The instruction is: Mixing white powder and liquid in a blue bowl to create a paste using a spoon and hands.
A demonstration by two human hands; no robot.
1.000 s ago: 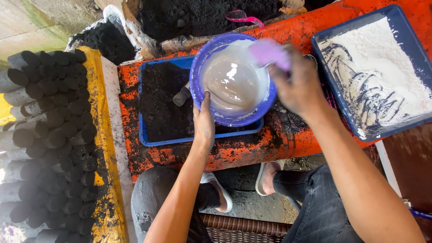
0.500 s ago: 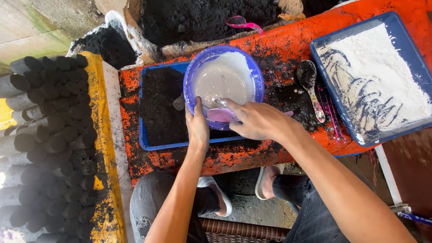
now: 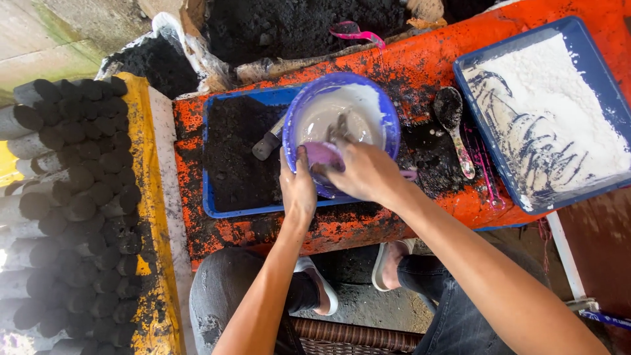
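With the left hand (image 3: 297,190) clamped on the bowl's (image 3: 388,118) near rim and the right hand (image 3: 361,172) closed around a small scoop (image 3: 323,155) inside it—best kept steady, strokes low.

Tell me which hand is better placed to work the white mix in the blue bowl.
Right. The right hand is already over the blue bowl, fingers in the white mix. The left hand grips the near rim, steadying it.

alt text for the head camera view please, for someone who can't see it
Seen from above, a person's left hand steadies a purple bowl of whitish liquid while the right hand reaches into it. The bowl sits over a blue tray of black powder on an orange bench, beside a tray of white powder.
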